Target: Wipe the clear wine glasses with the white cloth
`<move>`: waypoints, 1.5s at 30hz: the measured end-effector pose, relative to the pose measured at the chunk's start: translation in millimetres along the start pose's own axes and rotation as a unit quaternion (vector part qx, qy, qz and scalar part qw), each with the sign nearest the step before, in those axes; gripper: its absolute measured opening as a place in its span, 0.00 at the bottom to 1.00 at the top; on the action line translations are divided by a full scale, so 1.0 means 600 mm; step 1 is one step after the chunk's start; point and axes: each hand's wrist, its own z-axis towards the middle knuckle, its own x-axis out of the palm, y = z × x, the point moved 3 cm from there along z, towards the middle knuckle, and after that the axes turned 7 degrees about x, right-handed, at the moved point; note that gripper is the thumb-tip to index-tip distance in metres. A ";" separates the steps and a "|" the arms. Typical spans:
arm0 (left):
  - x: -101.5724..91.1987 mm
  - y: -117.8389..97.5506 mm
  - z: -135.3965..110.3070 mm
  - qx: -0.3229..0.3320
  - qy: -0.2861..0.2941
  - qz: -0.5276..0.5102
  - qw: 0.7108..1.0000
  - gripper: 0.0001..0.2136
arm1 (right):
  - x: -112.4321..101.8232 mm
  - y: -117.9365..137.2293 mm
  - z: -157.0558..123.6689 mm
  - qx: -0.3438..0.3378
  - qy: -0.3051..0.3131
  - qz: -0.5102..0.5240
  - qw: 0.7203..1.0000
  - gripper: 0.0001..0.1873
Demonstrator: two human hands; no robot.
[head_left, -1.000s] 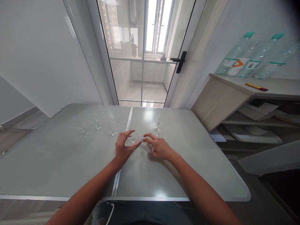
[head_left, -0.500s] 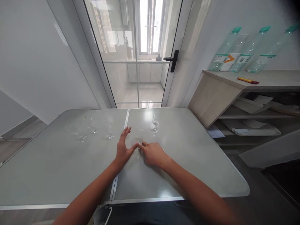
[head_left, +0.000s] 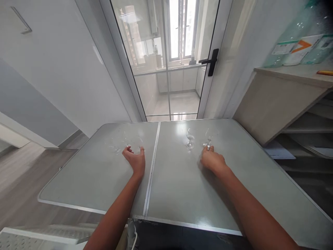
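Several small clear stemmed glasses stand on the grey folding table (head_left: 182, 187). My right hand (head_left: 212, 160) lies on the right half, its fingertips pinched on the foot of an upright stemmed glass (head_left: 208, 138). Another glass (head_left: 190, 138) stands just to the left of it. My left hand (head_left: 135, 158) rests on the left half near the centre seam, thumb and forefinger apart on either side of a faint glass (head_left: 135, 143). I cannot tell whether they touch it. Two more faint glasses (head_left: 116, 148) stand to its left.
A glass door with a black handle (head_left: 209, 62) is behind the table. A wooden shelf unit (head_left: 281, 93) with large plastic bottles (head_left: 293, 47) on top stands at the right. Wooden floor (head_left: 23, 173) lies to the left of the table.
My hands have parted from the table's middle. The right hand has carried its glass to the right, beside the lone glass. The left hand has moved left to the group of glasses.
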 end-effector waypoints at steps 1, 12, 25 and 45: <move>0.005 0.008 -0.001 -0.010 0.014 0.010 1.000 0.28 | -0.002 -0.004 0.005 -0.002 0.003 0.010 1.000 0.38; 0.031 0.016 -0.009 -0.021 0.178 -0.018 0.984 0.17 | -0.066 0.053 -0.087 -0.165 -0.181 0.252 0.936 0.20; 0.044 -0.049 -0.095 0.259 0.414 -0.031 0.872 0.23 | -0.007 0.085 -0.064 -0.134 -0.125 0.691 0.699 0.21; 0.030 -0.064 -0.102 0.417 0.430 -0.039 0.800 0.19 | -0.026 0.089 -0.101 -0.465 0.200 0.461 0.730 0.48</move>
